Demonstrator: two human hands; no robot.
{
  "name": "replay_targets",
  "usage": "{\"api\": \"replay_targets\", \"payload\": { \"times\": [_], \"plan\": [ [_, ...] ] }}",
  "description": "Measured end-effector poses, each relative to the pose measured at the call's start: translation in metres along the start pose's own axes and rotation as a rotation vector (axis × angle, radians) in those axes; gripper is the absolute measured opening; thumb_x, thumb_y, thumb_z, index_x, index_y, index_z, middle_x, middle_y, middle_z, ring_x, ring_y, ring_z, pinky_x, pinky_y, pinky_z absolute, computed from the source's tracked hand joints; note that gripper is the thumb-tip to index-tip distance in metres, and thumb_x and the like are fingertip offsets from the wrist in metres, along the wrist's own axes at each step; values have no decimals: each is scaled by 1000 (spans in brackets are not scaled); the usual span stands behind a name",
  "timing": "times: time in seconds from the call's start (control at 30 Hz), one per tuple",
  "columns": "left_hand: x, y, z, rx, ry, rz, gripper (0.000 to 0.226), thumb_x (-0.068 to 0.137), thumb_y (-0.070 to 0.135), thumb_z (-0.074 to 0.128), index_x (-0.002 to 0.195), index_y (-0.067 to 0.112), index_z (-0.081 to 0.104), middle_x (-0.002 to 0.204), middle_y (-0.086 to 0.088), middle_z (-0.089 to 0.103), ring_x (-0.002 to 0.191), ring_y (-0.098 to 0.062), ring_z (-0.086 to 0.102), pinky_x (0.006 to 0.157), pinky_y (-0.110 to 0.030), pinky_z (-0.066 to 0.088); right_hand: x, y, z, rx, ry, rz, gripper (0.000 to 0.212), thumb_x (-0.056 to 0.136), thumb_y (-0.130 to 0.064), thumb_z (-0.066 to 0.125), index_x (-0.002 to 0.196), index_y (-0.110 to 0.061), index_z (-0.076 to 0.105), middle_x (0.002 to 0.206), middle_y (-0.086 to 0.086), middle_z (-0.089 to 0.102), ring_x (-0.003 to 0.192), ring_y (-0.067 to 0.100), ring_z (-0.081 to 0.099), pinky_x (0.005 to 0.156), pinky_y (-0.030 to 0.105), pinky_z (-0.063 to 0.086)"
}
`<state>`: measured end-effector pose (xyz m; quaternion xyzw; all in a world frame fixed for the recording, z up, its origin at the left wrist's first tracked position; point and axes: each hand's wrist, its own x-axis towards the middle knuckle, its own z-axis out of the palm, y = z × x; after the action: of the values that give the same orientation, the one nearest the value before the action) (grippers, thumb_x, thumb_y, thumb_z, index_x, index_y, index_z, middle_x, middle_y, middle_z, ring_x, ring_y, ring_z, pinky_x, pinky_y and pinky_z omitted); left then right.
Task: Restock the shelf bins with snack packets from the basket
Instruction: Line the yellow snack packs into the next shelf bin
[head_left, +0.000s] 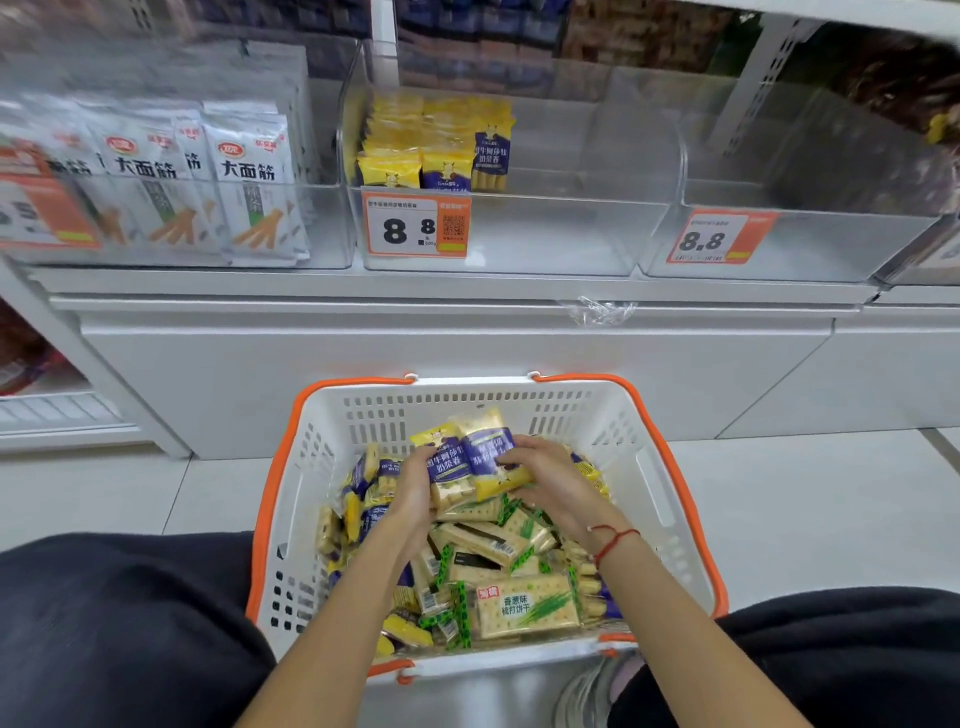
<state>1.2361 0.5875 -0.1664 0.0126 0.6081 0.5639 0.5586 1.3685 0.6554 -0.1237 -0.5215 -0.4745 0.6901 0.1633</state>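
Note:
A white basket (613, 415) with orange handles sits on the floor in front of me, filled with several snack packets. My left hand (415, 486) grips a yellow and purple packet (448, 467) at the top of the pile. My right hand (545, 473) grips a second yellow and purple packet (491, 454) beside it. Both packets are lifted slightly above the heap. Green-trimmed cracker packets (527, 605) lie lower in the basket. On the shelf above, the middle clear bin (571, 228) holds a stack of the same yellow and purple packets (441, 145) at its left side.
A clear bin (810, 244) to the right has an 8.8 price tag and looks bare inside. The left bin holds white snack bags (249, 176). A white cabinet front (467, 358) stands behind the basket. My knees in dark trousers flank the basket.

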Motion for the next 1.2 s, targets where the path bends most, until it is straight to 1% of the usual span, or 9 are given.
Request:
{"api": "replay_targets", "payload": {
  "times": [0.17, 0.3, 0.4, 0.53, 0.67, 0.87, 1.0, 1.1, 1.2],
  "plan": [
    [1, 10, -10, 89, -82, -8, 18, 100, 20, 42, 98, 13, 59, 79, -5, 68, 73, -20, 62, 71, -33, 49, -7, -26, -25, -80, -214, -83, 36, 85, 5, 58, 119, -8, 62, 107, 9, 67, 90, 15, 62, 72, 23, 50],
    [0, 10, -11, 325, -205, -49, 29, 96, 29, 46, 113, 11, 60, 104, -11, 70, 97, -29, 65, 87, -42, 51, -17, -50, -34, -634, -460, -100, 37, 86, -9, 66, 120, -24, 62, 101, 3, 65, 90, 11, 59, 77, 22, 45],
    [-4, 7, -7, 424, -269, -107, 23, 96, 29, 46, 107, 14, 58, 102, -8, 66, 90, -23, 59, 76, -35, 50, -17, -50, -25, -880, -385, -90, 45, 82, -15, 73, 122, -21, 52, 95, -3, 55, 90, 11, 58, 77, 25, 47],
    [-11, 6, 1, 424, -328, -106, 29, 98, 29, 38, 108, 13, 59, 102, -11, 66, 89, -24, 58, 84, -39, 47, -9, -35, -17, -772, -152, -329, 43, 74, -12, 79, 110, -17, 55, 101, 1, 59, 85, 15, 59, 84, 34, 52],
    [-11, 6, 6, 315, -375, -102, 43, 100, 41, 25, 114, 20, 60, 115, -8, 65, 107, -26, 58, 91, -40, 47, -2, -21, -13, -696, -58, -454, 47, 71, -12, 81, 111, -22, 58, 95, -2, 64, 90, 15, 58, 82, 30, 50],
    [-12, -2, 4, 207, -440, -138, 21, 94, 23, 41, 103, 13, 58, 82, -5, 68, 69, -19, 63, 69, -32, 47, 11, -8, -12, -591, -58, -482, 35, 76, -22, 79, 107, -24, 63, 103, -10, 67, 100, 5, 60, 84, 23, 50],
    [-4, -6, -1, 122, -364, -139, 24, 93, 25, 45, 108, 11, 58, 93, -9, 68, 80, -22, 63, 76, -33, 49, 31, 2, -41, -383, 193, -375, 16, 91, -19, 61, 106, -16, 66, 111, -4, 64, 103, 12, 58, 85, 19, 46],
    [6, -14, -7, 20, -254, -116, 17, 93, 24, 45, 97, 14, 57, 85, -6, 67, 73, -19, 63, 66, -31, 48, 56, 32, -80, -575, 369, -98, 14, 91, -6, 53, 89, 0, 66, 106, 25, 65, 94, 34, 61, 84, 35, 49],
    [12, -22, -9, 11, -181, -109, 19, 93, 26, 43, 101, 13, 55, 83, -5, 66, 71, -18, 61, 63, -30, 46, 62, 71, -88, -883, 194, 260, 55, 90, -20, 56, 136, 7, 40, 121, 25, 55, 106, 33, 55, 87, 35, 45]
  ]
}}
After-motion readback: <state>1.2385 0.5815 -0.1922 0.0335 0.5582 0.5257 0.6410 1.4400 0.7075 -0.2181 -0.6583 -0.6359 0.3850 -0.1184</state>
